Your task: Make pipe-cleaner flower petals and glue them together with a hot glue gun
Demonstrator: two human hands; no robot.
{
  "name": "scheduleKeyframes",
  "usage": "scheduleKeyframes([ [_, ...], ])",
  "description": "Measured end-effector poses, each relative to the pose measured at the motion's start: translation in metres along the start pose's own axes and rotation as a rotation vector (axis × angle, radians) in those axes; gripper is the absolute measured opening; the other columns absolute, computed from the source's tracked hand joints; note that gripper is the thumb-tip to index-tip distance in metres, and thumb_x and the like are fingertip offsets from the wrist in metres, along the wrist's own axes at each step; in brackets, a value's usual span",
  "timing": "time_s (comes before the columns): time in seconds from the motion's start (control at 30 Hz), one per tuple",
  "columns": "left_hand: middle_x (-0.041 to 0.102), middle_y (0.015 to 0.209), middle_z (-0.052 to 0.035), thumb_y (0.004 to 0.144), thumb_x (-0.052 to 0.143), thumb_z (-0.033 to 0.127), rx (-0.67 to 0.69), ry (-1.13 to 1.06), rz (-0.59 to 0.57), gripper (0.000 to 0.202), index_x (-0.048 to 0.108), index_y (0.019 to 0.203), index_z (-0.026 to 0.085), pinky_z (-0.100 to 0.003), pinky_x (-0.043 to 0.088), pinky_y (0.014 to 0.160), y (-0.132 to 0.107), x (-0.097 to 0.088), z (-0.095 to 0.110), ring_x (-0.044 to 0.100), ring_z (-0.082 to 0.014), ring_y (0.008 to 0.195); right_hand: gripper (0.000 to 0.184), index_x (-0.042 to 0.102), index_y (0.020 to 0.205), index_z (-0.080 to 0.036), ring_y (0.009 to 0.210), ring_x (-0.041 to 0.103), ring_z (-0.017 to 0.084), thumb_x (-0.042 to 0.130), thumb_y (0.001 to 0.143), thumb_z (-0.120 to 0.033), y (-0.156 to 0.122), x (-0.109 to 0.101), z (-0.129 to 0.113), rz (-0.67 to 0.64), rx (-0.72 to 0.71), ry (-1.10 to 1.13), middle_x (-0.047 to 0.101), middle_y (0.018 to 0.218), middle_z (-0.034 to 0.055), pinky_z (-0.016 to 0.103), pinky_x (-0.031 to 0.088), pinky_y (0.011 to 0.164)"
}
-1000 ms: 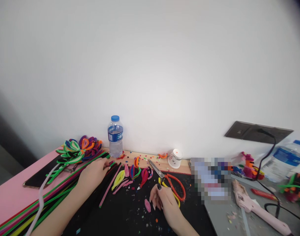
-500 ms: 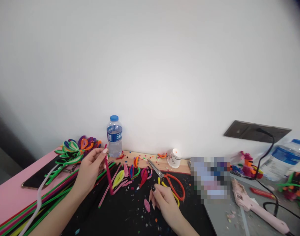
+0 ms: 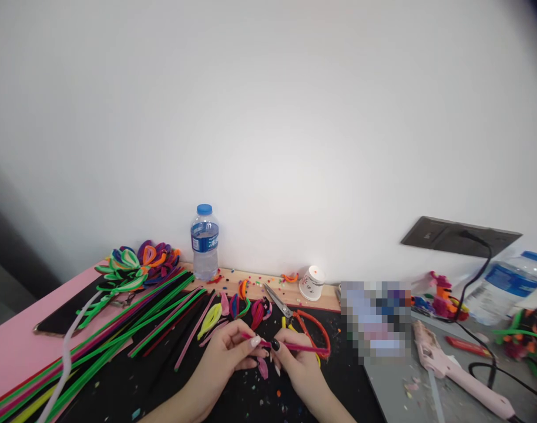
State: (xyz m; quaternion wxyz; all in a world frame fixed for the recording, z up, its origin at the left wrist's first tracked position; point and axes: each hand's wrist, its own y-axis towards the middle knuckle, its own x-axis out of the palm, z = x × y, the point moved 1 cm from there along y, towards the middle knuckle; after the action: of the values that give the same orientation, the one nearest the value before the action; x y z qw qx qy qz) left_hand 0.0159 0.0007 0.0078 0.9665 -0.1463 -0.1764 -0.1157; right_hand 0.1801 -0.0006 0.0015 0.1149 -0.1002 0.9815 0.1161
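Currently held: a magenta pipe cleaner (image 3: 310,349), level and just above the black table (image 3: 352,376).
Left grip: my left hand (image 3: 224,355) is pinched shut on the stem near its left end.
Right grip: my right hand (image 3: 297,361) is clenched on it just beside the left; the free end crosses the scissors (image 3: 315,329).
Underneath: a pink petal piece (image 3: 263,368) lies on the table by my fingertips.
Leftward: loose pipe cleaners (image 3: 118,335) fan out.

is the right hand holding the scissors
No, the scissors lie on the table beyond the right hand, which pinches a pink pipe cleaner together with the left hand.
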Motion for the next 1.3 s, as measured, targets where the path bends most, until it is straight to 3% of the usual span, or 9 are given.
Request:
scheduleKeyframes([
  [0.27,0.067,0.07,0.0001,0.061,0.077,0.042,-0.003,-0.127,0.13,0.031,0.065,0.073,0.016,-0.018,0.051,0.056,0.003,0.0,-0.006,0.066,-0.0134,0.066,0.047,0.049,0.047,-0.017,0.045,0.041,0.011,0.043,0.09,-0.036,0.0,0.003,-0.005,-0.073,0.042,-0.056,0.044,0.044,-0.0027,0.024,0.031,0.05],
  [0.47,0.067,0.063,-0.0005,0.058,0.077,0.043,0.028,-0.065,0.178,0.034,0.066,0.075,0.015,-0.019,0.05,0.054,0.005,-0.004,-0.008,0.064,-0.0136,0.06,0.047,0.049,0.047,-0.017,0.04,0.037,0.009,0.046,0.088,-0.041,0.001,0.003,-0.004,-0.083,0.103,-0.014,0.04,0.041,-0.0042,0.022,0.026,0.044],
  [0.7,0.066,0.051,-0.0011,0.065,0.072,0.042,0.064,0.161,0.117,0.029,0.06,0.062,0.016,-0.02,0.047,0.052,0.006,-0.006,-0.004,0.061,-0.013,0.051,0.049,0.048,0.049,-0.017,0.034,0.035,0.006,0.052,0.081,-0.053,0.003,0.002,0.007,-0.023,0.199,0.227,0.043,0.042,-0.0039,0.021,0.021,0.038],
  [0.97,0.065,0.051,-0.0002,0.065,0.071,0.045,-0.001,0.121,0.099,0.033,0.056,0.06,0.016,-0.019,0.046,0.051,0.007,-0.006,-0.006,0.06,-0.0116,0.049,0.041,0.046,0.057,-0.016,0.036,0.03,0.005,0.059,0.079,-0.049,0.005,-0.001,0.012,0.076,0.229,0.443,0.044,0.044,-0.0057,0.02,0.018,0.039],
  [1.13,0.065,0.052,-0.0004,0.067,0.07,0.045,0.014,0.071,0.113,0.031,0.061,0.071,0.015,-0.019,0.046,0.051,0.009,-0.009,-0.01,0.06,-0.0122,0.051,0.042,0.046,0.054,-0.016,0.034,0.028,0.004,0.058,0.08,-0.047,0.006,-0.002,0.012,0.099,0.263,0.472,0.042,0.041,-0.0061,0.021,0.014,0.038],
  [1.3,0.064,0.052,0.0007,0.065,0.072,0.045,0.021,0.035,0.124,0.031,0.061,0.07,0.016,-0.018,0.045,0.051,0.009,-0.009,-0.008,0.06,-0.0113,0.051,0.044,0.046,0.053,-0.016,0.033,0.03,0.005,0.059,0.078,-0.05,0.006,-0.002,0.011,0.091,0.273,0.459,0.043,0.041,-0.0057,0.021,0.014,0.038],
])
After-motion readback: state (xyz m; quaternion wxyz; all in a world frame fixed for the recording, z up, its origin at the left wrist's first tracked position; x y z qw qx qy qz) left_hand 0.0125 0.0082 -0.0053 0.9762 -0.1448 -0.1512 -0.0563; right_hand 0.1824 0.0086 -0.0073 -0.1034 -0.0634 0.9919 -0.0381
